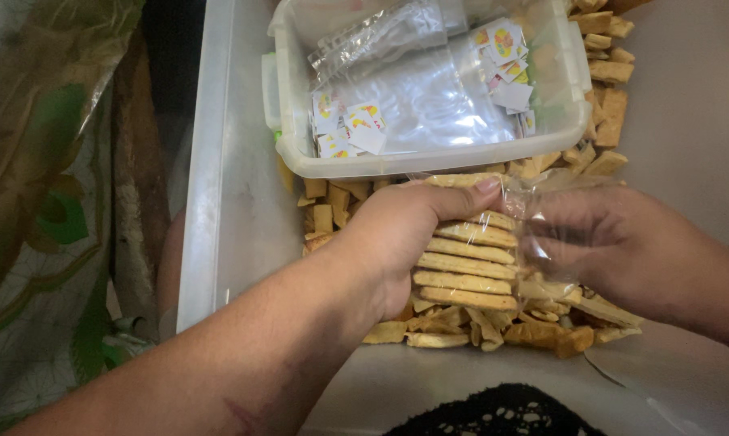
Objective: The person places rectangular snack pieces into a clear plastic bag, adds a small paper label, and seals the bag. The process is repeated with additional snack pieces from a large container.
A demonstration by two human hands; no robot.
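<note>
Golden cracker sticks (468, 266) are gripped as a stack by the left hand (397, 234); the right hand (615, 246) grasps the clear plastic bag (546, 222) around them.

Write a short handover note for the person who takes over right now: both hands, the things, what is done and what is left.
Left hand: grips a stack of crackers, thumb on top.
Right hand: holds a clear bag open at the stack's end; the hand shows through the plastic.
Loose crackers lie in the big tub. A small bin above holds empty bags and small stickers.
Done: stack gathered, its end at the bag mouth.
Left: get the stack fully inside; the bag is not yet closed.
</note>
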